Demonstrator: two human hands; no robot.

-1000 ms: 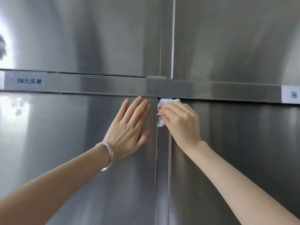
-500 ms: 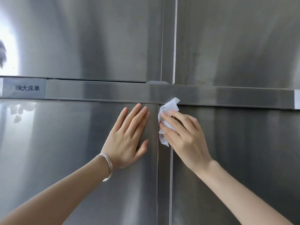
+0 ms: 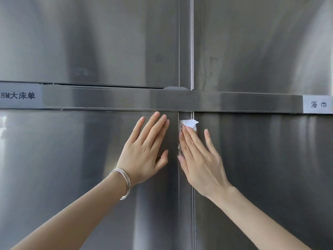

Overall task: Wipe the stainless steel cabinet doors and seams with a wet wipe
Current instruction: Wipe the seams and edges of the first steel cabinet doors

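The stainless steel cabinet fills the view, with a lower left door (image 3: 72, 168) and a lower right door (image 3: 270, 168). A vertical seam strip (image 3: 186, 204) runs between them. My right hand (image 3: 200, 157) lies flat, fingers extended, pressing a white wet wipe (image 3: 189, 123) against that strip just under the horizontal bar (image 3: 111, 98). Most of the wipe is hidden under my fingers. My left hand (image 3: 146, 148), with silver bangles on the wrist, rests flat and spread on the lower left door beside the seam, holding nothing.
Two upper doors (image 3: 90, 42) sit above the horizontal bar. A label with printed characters (image 3: 19, 96) is stuck at the bar's left end and another label (image 3: 318, 104) at its right end.
My right hand has flattened out over the wipe and slid down the seam strip. The left hand keeps its place on the door. The view has moved closer.
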